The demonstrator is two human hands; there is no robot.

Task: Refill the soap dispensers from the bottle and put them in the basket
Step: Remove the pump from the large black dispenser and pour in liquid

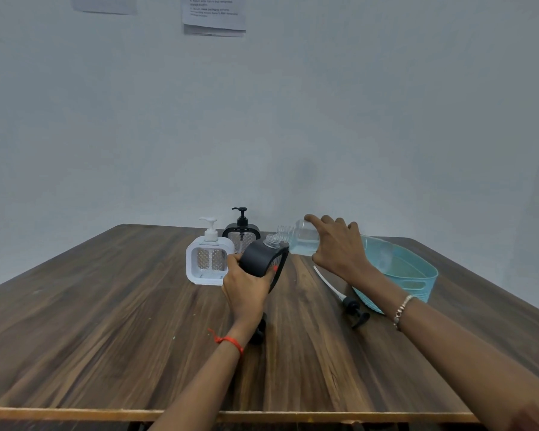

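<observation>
My left hand (246, 286) grips a black-framed soap dispenser (262, 258), tilted to the right with its clear neck uncapped. My right hand (336, 244) holds a clear bottle (302, 237) of pale liquid, tipped sideways so its open mouth sits just above the dispenser's neck. The dispenser's black pump (353, 307) with its white tube lies on the table between my arms. A white dispenser (209, 262) and a second black dispenser (241, 233) stand upright behind my left hand, pumps on. The light blue basket (417, 275) stands to the right, partly hidden by my right forearm.
The wooden table (106, 321) runs to a wall at the back; its front edge is near me. A small dark object (259, 334) lies under my left wrist, mostly hidden. Papers (213, 14) hang on the wall.
</observation>
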